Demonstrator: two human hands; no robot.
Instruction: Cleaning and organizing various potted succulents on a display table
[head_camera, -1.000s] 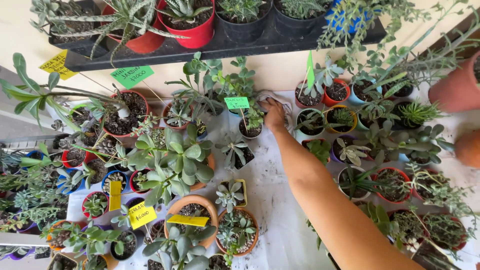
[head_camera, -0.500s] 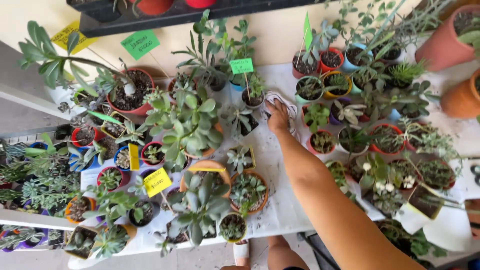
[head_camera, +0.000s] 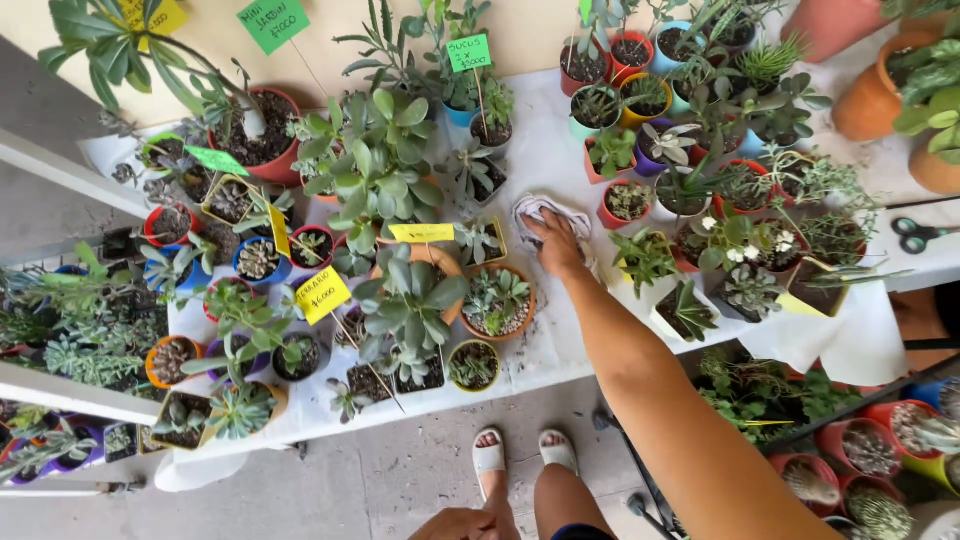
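Meanwhile right hand (head_camera: 556, 243) presses cloth (head_camera: 540, 209) beside terracotta pot (head_camera: 499, 303) (succulents inside).

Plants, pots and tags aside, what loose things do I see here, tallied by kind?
Crumpled white cloth, under the right hand: 1
Black-handled scissors: 1
White sandals: 2
Total: 4
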